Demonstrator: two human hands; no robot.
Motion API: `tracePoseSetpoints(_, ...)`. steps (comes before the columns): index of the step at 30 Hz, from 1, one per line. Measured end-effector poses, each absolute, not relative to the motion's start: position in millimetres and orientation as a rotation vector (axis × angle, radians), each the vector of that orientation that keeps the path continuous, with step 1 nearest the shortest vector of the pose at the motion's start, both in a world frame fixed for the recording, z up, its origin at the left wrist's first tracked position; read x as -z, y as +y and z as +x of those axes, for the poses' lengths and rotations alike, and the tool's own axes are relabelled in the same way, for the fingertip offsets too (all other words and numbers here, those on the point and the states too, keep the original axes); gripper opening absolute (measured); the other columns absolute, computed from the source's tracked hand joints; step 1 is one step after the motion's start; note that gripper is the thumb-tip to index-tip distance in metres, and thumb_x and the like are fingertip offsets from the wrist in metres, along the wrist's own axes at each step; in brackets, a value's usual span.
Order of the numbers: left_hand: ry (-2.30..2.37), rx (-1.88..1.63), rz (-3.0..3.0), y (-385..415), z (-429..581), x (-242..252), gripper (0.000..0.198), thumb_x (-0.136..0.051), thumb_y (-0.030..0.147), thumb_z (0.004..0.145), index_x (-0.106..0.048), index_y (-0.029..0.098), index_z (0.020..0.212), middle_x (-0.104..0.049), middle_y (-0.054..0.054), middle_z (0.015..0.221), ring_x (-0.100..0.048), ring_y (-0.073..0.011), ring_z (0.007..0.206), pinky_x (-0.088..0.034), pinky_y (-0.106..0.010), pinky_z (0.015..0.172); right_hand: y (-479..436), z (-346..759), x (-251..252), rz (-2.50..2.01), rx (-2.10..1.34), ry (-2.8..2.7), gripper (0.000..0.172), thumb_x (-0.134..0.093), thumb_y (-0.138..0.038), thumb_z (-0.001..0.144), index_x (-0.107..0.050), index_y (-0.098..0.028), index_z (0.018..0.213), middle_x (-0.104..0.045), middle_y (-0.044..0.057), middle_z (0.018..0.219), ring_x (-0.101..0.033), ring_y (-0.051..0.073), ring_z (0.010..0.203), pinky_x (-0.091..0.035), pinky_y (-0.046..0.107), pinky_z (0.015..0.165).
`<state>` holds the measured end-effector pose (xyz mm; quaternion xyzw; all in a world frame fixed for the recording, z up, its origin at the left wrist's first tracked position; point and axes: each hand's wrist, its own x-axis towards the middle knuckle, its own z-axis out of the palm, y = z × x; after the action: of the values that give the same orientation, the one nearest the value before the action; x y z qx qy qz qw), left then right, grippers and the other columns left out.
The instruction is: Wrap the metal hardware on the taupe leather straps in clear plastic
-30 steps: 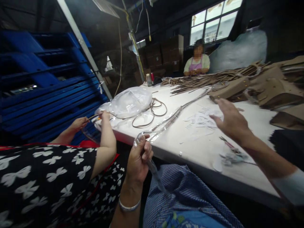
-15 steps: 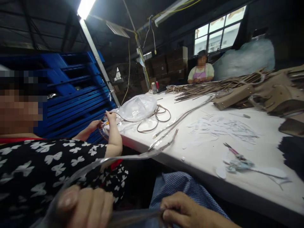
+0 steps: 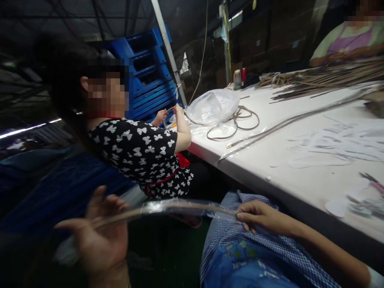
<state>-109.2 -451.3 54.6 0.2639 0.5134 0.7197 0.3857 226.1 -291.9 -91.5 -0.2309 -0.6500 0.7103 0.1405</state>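
Observation:
A narrow brown strap in a clear plastic sleeve stretches across my lap, bowed slightly upward. Its right end is pinched between the thumb and fingers of my right hand, just above the blue checked apron. On the other side, my left hand is palm up with its fingers spread, and the strap runs over or against it without being gripped. Blur hides the exact contact there. Two more sleeved straps lie on the white table, with a looped brown strap behind them.
A co-worker sits at the left, hands on a strap at the table edge. A second person sits across the table. Around the table are a plastic bag, bundled strips, white scraps and snippers.
My view has swung left and down. My left hand has gone from curled around the sleeved strap to spread out. The strap's loose end has left the table edge; my right hand still pinches it.

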Motion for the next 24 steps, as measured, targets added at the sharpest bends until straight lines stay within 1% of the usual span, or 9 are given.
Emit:
tracePoseSetpoints(1,1.333,-1.906,0.698,-442,-101,-35,0.056,-0.035,0.078,0.082,-0.069,0.041,0.107,-0.076,0.009,0.099,-0.069,-0.0183,0.093,-0.057,-0.029,0.077,-287,222,93,-0.678,-2.085,-1.825,0.042,-0.06,-0.055,0.085,-0.062,-0.015,0.075,-0.06,0.0,0.063,-0.049,0.008,0.05,-0.037,0.021,0.051)
tracePoseSetpoints(3,1.45,-1.63,0.635,-428,-77,12,0.053,-0.051,0.072,0.079,-0.072,0.03,0.104,-0.075,-0.005,0.108,-0.069,-0.0245,0.099,-0.057,-0.035,0.078,-280,212,96,-0.712,-2.119,-1.738,0.046,-0.062,-0.059,0.082,-0.063,-0.014,0.076,-0.06,-0.001,0.062,-0.046,0.007,0.046,-0.034,0.02,0.047)
tracePoseSetpoints(4,1.529,-1.488,0.591,-423,-62,36,0.051,-0.057,0.068,0.079,-0.073,0.026,0.102,-0.075,-0.01,0.104,-0.07,-0.0268,0.096,-0.056,-0.037,0.075,-278,206,97,-0.724,-2.133,-1.707,0.047,-0.063,-0.061,0.08,-0.064,-0.014,0.075,-0.06,-0.001,0.062,-0.045,0.006,0.045,-0.033,0.019,0.046)
tracePoseSetpoints(6,1.612,-1.268,0.604,-417,-32,74,0.047,-0.072,0.058,0.073,-0.074,0.017,0.097,-0.075,-0.015,0.094,-0.072,-0.0266,0.085,-0.055,-0.033,0.071,-278,192,100,-0.719,-2.176,-1.678,0.049,-0.065,-0.062,0.079,-0.064,-0.013,0.072,-0.061,0.0,0.063,-0.046,0.006,0.046,-0.034,0.019,0.046)
tracePoseSetpoints(9,1.496,-1.229,0.633,-405,3,101,0.054,-0.069,0.056,0.078,-0.071,0.01,0.106,-0.074,-0.017,0.095,-0.071,-0.0252,0.087,-0.054,-0.032,0.075,-284,172,108,-0.668,-2.255,-1.687,0.048,-0.065,-0.061,0.079,-0.066,-0.013,0.071,-0.06,-0.001,0.058,-0.049,0.008,0.048,-0.038,0.02,0.05)
tracePoseSetpoints(11,1.36,-1.242,0.619,-391,14,106,0.054,-0.066,0.054,0.082,-0.067,0.01,0.113,-0.073,-0.015,0.089,-0.071,-0.0222,0.079,-0.054,-0.031,0.075,-288,164,114,-0.665,-2.301,-1.687,0.047,-0.064,-0.06,0.08,-0.067,-0.013,0.073,-0.061,-0.002,0.056,-0.051,0.008,0.048,-0.039,0.02,0.05)
tracePoseSetpoints(13,1.249,-1.326,0.57,-376,17,109,0.048,-0.07,0.045,0.082,-0.064,0.012,0.115,-0.073,-0.013,0.089,-0.071,-0.0202,0.077,-0.054,-0.029,0.075,-290,163,119,-0.65,-2.369,-1.636,0.044,-0.065,-0.056,0.082,-0.069,-0.012,0.079,-0.066,0.0,0.063,-0.056,0.01,0.053,-0.043,0.021,0.055)
tracePoseSetpoints(18,1.145,-1.505,0.452,-354,10,120,0.04,-0.076,0.027,0.079,-0.059,0.017,0.114,-0.071,-0.014,0.107,-0.069,-0.0216,0.097,-0.054,-0.028,0.081,-290,187,135,-0.582,-2.595,-1.373,0.039,-0.066,-0.046,0.085,-0.071,-0.01,0.099,-0.072,0.008,0.091,-0.066,0.013,0.077,-0.05,0.027,0.079)
tracePoseSetpoints(24,1.191,-1.501,0.498,-346,14,125,0.04,-0.074,0.026,0.081,-0.058,0.016,0.116,-0.071,-0.014,0.109,-0.069,-0.0211,0.099,-0.053,-0.029,0.084,-294,203,151,-0.69,-2.561,-1.257,0.035,-0.07,-0.043,0.084,-0.071,-0.01,0.096,-0.071,0.008,0.092,-0.066,0.013,0.078,-0.051,0.027,0.078)
